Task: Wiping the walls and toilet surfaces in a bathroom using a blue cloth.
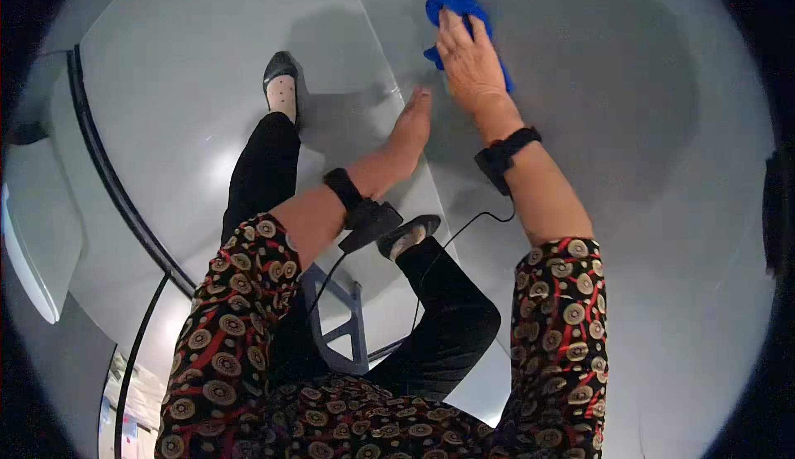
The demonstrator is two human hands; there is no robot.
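My right hand point(469, 61) presses a blue cloth point(459, 3) flat against a smooth grey-white surface point(590, 117) at the upper middle of the view. Parts of the cloth show around the fingers and along the outer side of the hand. Lower and to the left, my left hand point(413, 127) is held with its fingers together and nothing seen in it; whether it touches the surface I cannot tell. A black strap with a small box sits on each wrist, with a thin black cable running from it.
A thin seam point(379, 40) crosses the surface between my hands. My feet in black shoes point(281, 65) are below me, near a grey frame point(357, 328) like a stool's or step's. At left are a curved black rubber trim point(102, 142) and a white rounded panel point(40, 229).
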